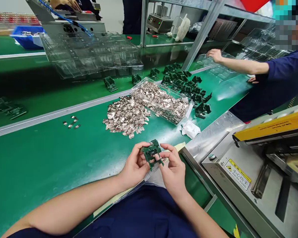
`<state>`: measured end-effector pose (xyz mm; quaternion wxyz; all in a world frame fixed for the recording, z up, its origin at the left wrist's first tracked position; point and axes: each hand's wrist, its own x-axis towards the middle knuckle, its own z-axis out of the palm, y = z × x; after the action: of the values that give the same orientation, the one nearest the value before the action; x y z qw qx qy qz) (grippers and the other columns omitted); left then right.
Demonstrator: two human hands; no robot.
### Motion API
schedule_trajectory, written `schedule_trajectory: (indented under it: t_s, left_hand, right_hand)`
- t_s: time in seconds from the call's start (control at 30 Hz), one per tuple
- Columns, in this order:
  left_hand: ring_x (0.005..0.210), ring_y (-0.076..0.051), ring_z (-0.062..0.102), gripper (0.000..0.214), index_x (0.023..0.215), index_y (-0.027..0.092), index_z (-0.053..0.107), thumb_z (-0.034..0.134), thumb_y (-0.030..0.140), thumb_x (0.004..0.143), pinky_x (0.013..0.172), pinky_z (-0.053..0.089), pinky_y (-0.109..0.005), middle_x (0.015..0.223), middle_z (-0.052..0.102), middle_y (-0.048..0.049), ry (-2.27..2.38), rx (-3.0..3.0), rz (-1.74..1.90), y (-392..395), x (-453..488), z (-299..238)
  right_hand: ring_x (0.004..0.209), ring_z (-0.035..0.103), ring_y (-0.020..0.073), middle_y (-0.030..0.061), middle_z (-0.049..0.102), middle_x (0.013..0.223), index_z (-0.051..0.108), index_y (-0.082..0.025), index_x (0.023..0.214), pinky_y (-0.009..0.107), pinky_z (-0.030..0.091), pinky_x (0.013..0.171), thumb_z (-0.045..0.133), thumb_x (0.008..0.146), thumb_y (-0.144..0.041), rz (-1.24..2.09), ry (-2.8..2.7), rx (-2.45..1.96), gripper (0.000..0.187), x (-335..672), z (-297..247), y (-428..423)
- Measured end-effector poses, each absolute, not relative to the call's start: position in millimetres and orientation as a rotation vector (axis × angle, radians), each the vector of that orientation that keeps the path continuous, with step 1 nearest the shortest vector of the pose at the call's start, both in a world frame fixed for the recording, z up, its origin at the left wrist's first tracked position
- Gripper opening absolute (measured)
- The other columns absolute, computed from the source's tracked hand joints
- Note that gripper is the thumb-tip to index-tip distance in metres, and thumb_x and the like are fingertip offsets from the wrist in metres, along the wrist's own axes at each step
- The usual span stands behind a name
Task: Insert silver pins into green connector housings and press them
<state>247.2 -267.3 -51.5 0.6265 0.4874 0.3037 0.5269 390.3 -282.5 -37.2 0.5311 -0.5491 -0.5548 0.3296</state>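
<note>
A dark green plastic housing (152,151) with cut-outs is held above the front edge of the bench. My left hand (136,165) grips it from the left side, fingers behind and thumb at its lower edge. On the other side my right hand (172,168) closes on it, with the thumb pressed against its lower right part. Whether a small metal piece sits under that thumb is hidden. Ahead of my hands lies a heap of small silvery metal pieces (125,115), next to a clear plastic tray (187,114) filled with more of them.
Several green housings (185,82) cluster behind the tray. A crumpled white wad (190,129) lies right of it. Several loose metal pieces (71,125) are at left. A machine (238,165) with a warning label stands at right. A co-worker's hand (215,55) reaches over clear trays.
</note>
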Motion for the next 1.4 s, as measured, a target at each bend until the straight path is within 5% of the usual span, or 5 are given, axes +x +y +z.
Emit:
schedule_trajectory:
  t_s: [0.37,0.63,1.03,1.4]
  left_hand:
    - [0.080,-0.010,0.060,0.031,0.118,0.027,0.050,0.061,0.023,0.089,0.075,0.053,-0.021,0.097,0.060,-0.0016,0.771,1.179,1.219,-267,247,-61]
    - [0.070,-0.011,0.054,0.029,0.115,0.024,0.050,0.060,0.030,0.089,0.061,0.051,-0.021,0.088,0.057,-0.0016,0.937,1.137,1.175,-271,247,-63]
    - [0.071,-0.012,0.059,0.028,0.111,0.022,0.051,0.063,0.030,0.087,0.066,0.054,-0.023,0.089,0.061,-0.0013,0.948,1.139,1.198,-279,249,-52]
    - [0.069,-0.012,0.061,0.027,0.108,0.023,0.053,0.066,0.030,0.084,0.062,0.055,-0.024,0.089,0.062,-0.0011,0.948,1.266,1.150,-285,252,-46]
  right_hand:
    - [0.100,0.058,0.0209,0.0059,0.060,0.104,0.062,-0.022,0.077,0.035,0.047,0.086,0.066,0.082,-0.019,0.582,-1.406,-1.390,0.007,384,-40,-282]
    - [0.090,0.061,0.0191,0.0062,0.059,0.095,0.065,-0.020,0.079,0.030,0.054,0.073,0.067,0.083,-0.023,0.907,-1.160,-1.291,0.004,380,-42,-284]
    - [0.066,0.058,0.0146,0.0023,0.059,0.079,0.062,-0.020,0.070,0.027,0.054,0.056,0.075,0.074,-0.036,1.099,-0.956,-1.285,0.021,373,-37,-292]
    - [0.063,0.060,0.0149,0.0005,0.061,0.071,0.061,-0.020,0.075,0.029,0.055,0.060,0.073,0.077,-0.039,1.159,-0.858,-1.218,0.022,386,-40,-309]
